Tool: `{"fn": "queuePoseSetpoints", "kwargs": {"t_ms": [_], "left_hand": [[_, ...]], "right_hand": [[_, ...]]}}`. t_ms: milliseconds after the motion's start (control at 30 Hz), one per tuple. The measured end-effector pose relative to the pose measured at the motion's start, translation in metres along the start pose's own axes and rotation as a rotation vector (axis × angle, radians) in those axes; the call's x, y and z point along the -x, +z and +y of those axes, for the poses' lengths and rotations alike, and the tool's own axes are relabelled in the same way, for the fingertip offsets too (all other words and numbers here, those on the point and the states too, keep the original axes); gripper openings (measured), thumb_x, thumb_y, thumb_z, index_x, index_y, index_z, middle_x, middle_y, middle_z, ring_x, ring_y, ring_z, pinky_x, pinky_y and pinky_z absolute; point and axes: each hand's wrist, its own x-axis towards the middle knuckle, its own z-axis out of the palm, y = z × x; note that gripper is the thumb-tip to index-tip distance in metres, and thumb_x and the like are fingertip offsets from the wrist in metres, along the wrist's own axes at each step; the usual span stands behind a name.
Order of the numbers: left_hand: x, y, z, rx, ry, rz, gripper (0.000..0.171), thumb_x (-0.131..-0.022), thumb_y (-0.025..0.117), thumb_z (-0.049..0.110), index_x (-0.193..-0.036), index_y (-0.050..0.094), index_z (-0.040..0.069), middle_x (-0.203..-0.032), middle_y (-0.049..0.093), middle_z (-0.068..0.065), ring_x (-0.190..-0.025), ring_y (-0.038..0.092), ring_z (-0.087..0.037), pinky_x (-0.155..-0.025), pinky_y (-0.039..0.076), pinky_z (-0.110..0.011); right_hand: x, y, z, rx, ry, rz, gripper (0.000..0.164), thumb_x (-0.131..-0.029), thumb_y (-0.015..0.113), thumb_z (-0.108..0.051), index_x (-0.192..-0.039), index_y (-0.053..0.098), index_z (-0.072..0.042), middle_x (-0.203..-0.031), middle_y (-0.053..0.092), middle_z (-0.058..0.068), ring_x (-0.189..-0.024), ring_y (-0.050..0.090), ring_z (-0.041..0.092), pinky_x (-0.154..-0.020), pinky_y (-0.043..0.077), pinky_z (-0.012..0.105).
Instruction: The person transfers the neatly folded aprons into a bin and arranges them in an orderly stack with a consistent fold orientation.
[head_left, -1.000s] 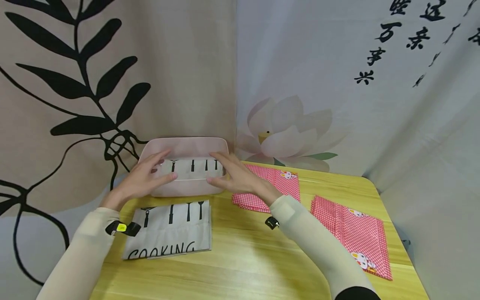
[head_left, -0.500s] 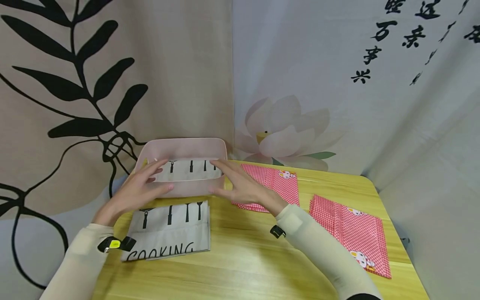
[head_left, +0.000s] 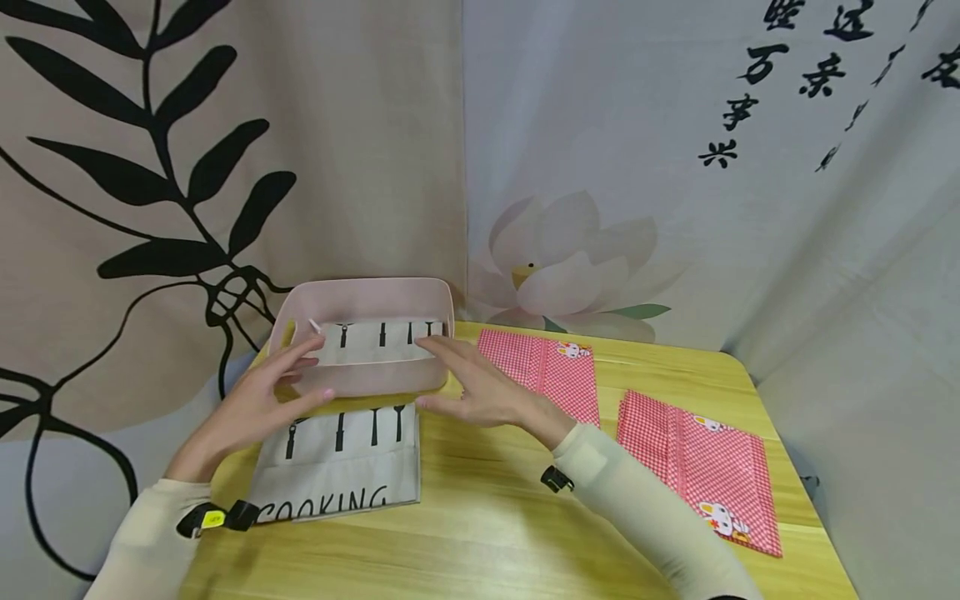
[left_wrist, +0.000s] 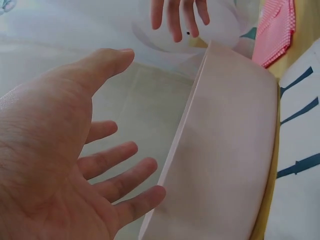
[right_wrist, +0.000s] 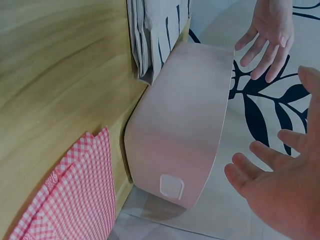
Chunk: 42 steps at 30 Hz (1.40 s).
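Your left hand [head_left: 251,408] and right hand [head_left: 487,383], fingers spread, holding nothing, flank the pink bin's [head_left: 375,380] front; the white cloth [head_left: 375,345] inside it seems folded to fit its width; the lettered cloth [head_left: 337,467] lies just in front.

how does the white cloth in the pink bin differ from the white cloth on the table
The binned cloth lies inside the pink bin, partly hidden by its front wall; the tabletop cloth lies in front of the bin, mostly visible. The tabletop cloth shows COOKING lettering; no lettering shows on the binned cloth. Both are white with dark utensil prints.
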Motion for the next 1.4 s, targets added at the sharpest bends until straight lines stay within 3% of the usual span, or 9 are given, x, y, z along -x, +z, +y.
{"fn": "queuePoseSetpoints", "kwargs": {"t_ms": [100,167,233,267,333,400,467,1167,1400], "left_hand": [[0.006,0.001,-0.002,-0.012,0.005,0.005,0.082,-0.103,0.085,0.033,-0.173,0.046,0.015,-0.172,0.053,-0.023,-0.140,0.066,-0.055,-0.116,0.061,-0.045],[0.010,0.002,-0.005,-0.009,0.008,0.005,0.080,-0.103,0.086,0.032,-0.172,0.048,0.015,-0.171,0.055,-0.022,-0.140,0.067,-0.052,-0.113,0.055,-0.020],[0.014,0.003,-0.008,-0.010,-0.003,0.002,0.080,-0.103,0.085,0.034,-0.172,0.048,0.016,-0.170,0.057,-0.021,-0.142,0.065,-0.050,-0.109,0.047,-0.008],[0.016,0.003,-0.009,-0.010,-0.011,-0.001,0.080,-0.104,0.085,0.035,-0.172,0.048,0.016,-0.170,0.057,-0.022,-0.144,0.064,-0.050,-0.111,0.049,-0.011],[0.020,0.004,-0.012,-0.011,-0.037,-0.016,0.080,-0.105,0.084,0.038,-0.173,0.047,0.017,-0.171,0.055,-0.023,-0.149,0.060,-0.051,-0.121,0.054,-0.030],[0.023,0.006,-0.015,-0.015,-0.063,-0.031,0.082,-0.105,0.082,0.042,-0.174,0.045,0.018,-0.173,0.053,-0.023,-0.153,0.057,-0.052,-0.125,0.052,-0.055],[0.025,0.007,-0.018,-0.012,-0.081,-0.046,0.083,-0.106,0.081,0.044,-0.175,0.043,0.017,-0.175,0.050,-0.023,-0.155,0.054,-0.054,-0.123,0.047,-0.071],[0.044,0.024,-0.059,-0.043,-0.186,-0.141,0.087,-0.106,0.078,0.049,-0.175,0.041,0.010,-0.178,0.041,-0.031,-0.157,0.043,-0.063,-0.119,0.044,-0.083],[0.049,0.028,-0.068,-0.078,-0.229,-0.149,0.090,-0.103,0.081,0.052,-0.171,0.045,0.004,-0.173,0.044,-0.035,-0.156,0.041,-0.065,-0.120,0.038,-0.086]], "right_hand": [[0.002,0.003,-0.001,0.002,-0.013,-0.004,0.092,-0.106,0.072,-0.056,-0.181,0.028,-0.023,-0.188,0.029,0.010,-0.175,0.029,0.037,-0.141,0.030,0.065],[0.004,0.006,-0.001,-0.003,-0.012,-0.012,0.091,-0.107,0.071,-0.056,-0.181,0.028,-0.024,-0.189,0.028,0.010,-0.175,0.028,0.037,-0.141,0.030,0.066],[0.006,0.009,-0.002,-0.009,-0.008,-0.024,0.091,-0.107,0.071,-0.057,-0.180,0.028,-0.025,-0.189,0.027,0.010,-0.175,0.028,0.037,-0.140,0.031,0.067],[0.007,0.011,-0.002,-0.009,-0.005,-0.031,0.090,-0.107,0.070,-0.057,-0.181,0.028,-0.026,-0.189,0.026,0.010,-0.175,0.027,0.037,-0.140,0.031,0.068],[0.009,0.014,-0.003,-0.009,-0.001,-0.044,0.090,-0.107,0.069,-0.058,-0.181,0.027,-0.028,-0.190,0.025,0.009,-0.175,0.027,0.038,-0.139,0.030,0.069],[0.010,0.018,-0.003,-0.009,-0.001,-0.053,0.089,-0.108,0.068,-0.058,-0.181,0.026,-0.030,-0.189,0.026,0.009,-0.175,0.027,0.038,-0.139,0.030,0.069],[0.012,0.021,-0.003,-0.007,-0.003,-0.059,0.089,-0.108,0.068,-0.058,-0.181,0.026,-0.031,-0.189,0.026,0.008,-0.176,0.026,0.038,-0.140,0.029,0.069],[0.013,0.071,0.003,0.051,0.007,-0.143,0.091,-0.110,0.061,-0.067,-0.181,0.027,-0.023,-0.188,0.030,0.011,-0.174,0.032,0.034,-0.141,0.031,0.061],[0.010,0.082,0.008,0.056,0.009,-0.164,0.090,-0.109,0.059,-0.069,-0.182,0.024,-0.029,-0.189,0.029,0.009,-0.174,0.031,0.035,-0.142,0.029,0.062]]}}
